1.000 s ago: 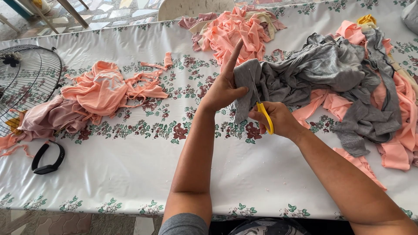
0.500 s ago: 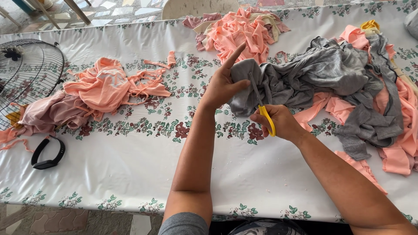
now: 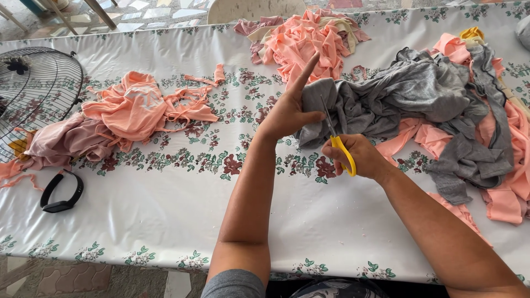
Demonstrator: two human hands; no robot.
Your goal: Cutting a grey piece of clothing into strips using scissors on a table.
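Observation:
My left hand pinches the near edge of a grey fabric piece, thumb on the cloth and index finger pointing up. My right hand grips yellow-handled scissors just below it. The blades point up into the grey fabric's edge, right beside my left thumb. The grey fabric spreads right over strips of pink cloth on a table with a white floral tablecloth.
A pile of peach and mauve fabric lies at the left. Another peach pile sits at the far edge. More pink and grey strips lie at the right. A black wristband and a fan grille are at the far left.
My hands hold almost the same pose on the grey fabric. The scissors stay at the cloth's edge, with only a slight shift of the view.

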